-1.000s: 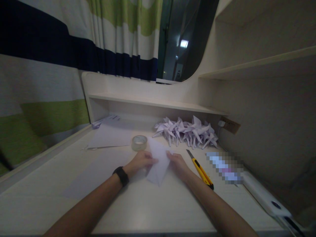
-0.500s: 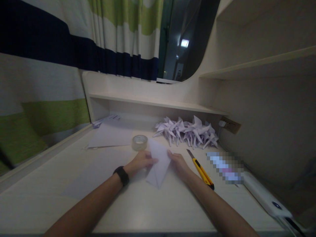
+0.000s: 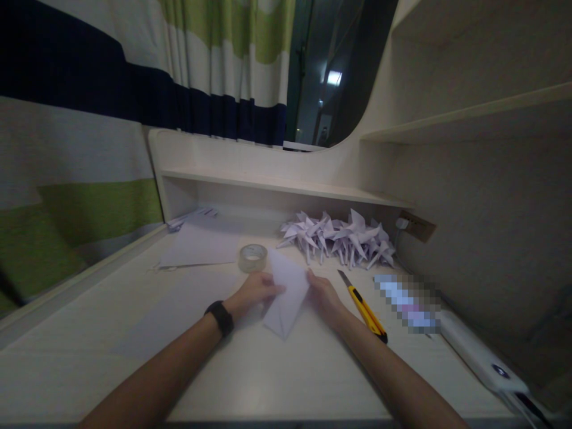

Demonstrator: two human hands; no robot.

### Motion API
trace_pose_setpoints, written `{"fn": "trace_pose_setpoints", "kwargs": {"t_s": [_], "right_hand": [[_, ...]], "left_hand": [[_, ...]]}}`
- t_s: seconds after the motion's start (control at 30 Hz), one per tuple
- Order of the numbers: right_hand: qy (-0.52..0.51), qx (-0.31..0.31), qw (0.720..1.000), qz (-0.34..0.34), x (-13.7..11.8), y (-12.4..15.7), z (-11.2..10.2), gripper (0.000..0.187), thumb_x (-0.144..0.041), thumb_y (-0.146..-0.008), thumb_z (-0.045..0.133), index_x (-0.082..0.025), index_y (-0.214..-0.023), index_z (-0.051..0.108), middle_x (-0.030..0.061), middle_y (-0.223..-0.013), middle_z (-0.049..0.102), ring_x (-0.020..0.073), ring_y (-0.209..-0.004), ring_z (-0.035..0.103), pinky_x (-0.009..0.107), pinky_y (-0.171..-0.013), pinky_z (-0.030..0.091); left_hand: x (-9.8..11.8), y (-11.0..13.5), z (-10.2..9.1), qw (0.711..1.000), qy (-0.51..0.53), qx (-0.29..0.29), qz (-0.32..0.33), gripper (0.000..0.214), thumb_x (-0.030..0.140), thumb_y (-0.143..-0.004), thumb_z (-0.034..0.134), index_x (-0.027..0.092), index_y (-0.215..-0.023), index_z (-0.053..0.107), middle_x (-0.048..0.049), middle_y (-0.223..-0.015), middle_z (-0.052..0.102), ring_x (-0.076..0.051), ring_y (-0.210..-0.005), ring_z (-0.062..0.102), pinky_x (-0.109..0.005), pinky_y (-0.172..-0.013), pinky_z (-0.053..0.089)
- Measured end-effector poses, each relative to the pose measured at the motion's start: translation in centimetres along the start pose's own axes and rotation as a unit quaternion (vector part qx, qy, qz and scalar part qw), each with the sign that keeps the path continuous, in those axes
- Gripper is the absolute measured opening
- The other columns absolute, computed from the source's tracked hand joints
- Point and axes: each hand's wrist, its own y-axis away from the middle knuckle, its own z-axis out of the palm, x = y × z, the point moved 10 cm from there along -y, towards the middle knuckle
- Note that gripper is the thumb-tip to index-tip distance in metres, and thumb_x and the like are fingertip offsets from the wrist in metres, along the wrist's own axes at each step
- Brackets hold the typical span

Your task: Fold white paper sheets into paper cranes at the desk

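Observation:
A folded sheet of white paper (image 3: pixel 290 280) is held between my hands just above the desk, tilted, with a crease running down to its lower point. My left hand (image 3: pixel 255 292) pinches its left edge, thumb on top and the fingers partly behind it. On the right edge, my right hand (image 3: pixel 324 295) grips the paper with thumb and fingertips closed. A roll of clear tape (image 3: pixel 252 258) lies right behind my left hand. To the right of my right hand lies a yellow utility knife (image 3: pixel 367 313) with its blade out.
Several paper pinwheels (image 3: pixel 339 238) are heaped at the back under the shelf (image 3: pixel 277 183). A stack of white paper (image 3: pixel 201 241) lies at the back left, with another sheet (image 3: pixel 174 316) nearer. A blurred-out object (image 3: pixel 406 302) and a white device (image 3: pixel 480 351) with cables sit right.
My right hand has shifted very slightly to the right along the paper's edge. The paper's lower tip has moved a touch left. Everything else stays in place.

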Motion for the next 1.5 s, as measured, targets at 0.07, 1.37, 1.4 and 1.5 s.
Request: {"fn": "trace_pose_setpoints", "kwargs": {"t_s": [0.07,1.37,1.4,1.5], "right_hand": [[-0.002,0.011,1.0,-0.005,-0.1,-0.1,-0.2,0.039,-0.052,-0.081,0.062,-0.014,-0.075,0.065,0.0052,-0.059,0.067,0.0165,-0.048,0.059,0.029,-0.052,0.047],[0.083,-0.028,0.996,-0.005,0.2,0.1,0.8,0.044,-0.056,-0.076,0.066,-0.011,-0.076,0.068,0.0077,-0.066,0.069,0.0153,-0.053,0.06,0.027,-0.053,0.048],[0.088,-0.03,0.996,-0.004,0.3,0.1,0.8,0.045,-0.056,-0.075,0.067,-0.011,-0.075,0.068,0.0077,-0.067,0.069,0.0152,-0.053,0.06,0.027,-0.053,0.048],[0.102,-0.025,0.994,0.0,0.3,0.1,0.7,0.048,-0.058,-0.073,0.068,-0.011,-0.071,0.067,0.0074,-0.064,0.068,0.0147,-0.05,0.059,0.026,-0.05,0.048]], "left_hand": [[0.1,0.0,0.0,1.0,-0.023,0.002,0.005,0.037,0.044,-0.067,0.076,0.008,-0.067,0.064,-0.0017,-0.057,0.055,-0.01,-0.049,0.045,-0.023,-0.048,0.03],[0.5,0.1,0.3,0.999,-0.029,0.001,0.02,0.043,0.05,-0.068,0.072,0.008,-0.071,0.066,-0.004,-0.06,0.059,-0.011,-0.05,0.048,-0.023,-0.048,0.031],[0.3,0.0,0.2,0.999,-0.026,0.004,0.02,0.043,0.049,-0.069,0.072,0.007,-0.073,0.066,-0.0048,-0.062,0.06,-0.011,-0.051,0.049,-0.023,-0.049,0.032],[-0.3,-0.3,0.0,0.999,-0.027,0.003,0.018,0.043,0.05,-0.071,0.07,0.007,-0.076,0.066,-0.0061,-0.065,0.062,-0.011,-0.052,0.049,-0.023,-0.049,0.033]]}}
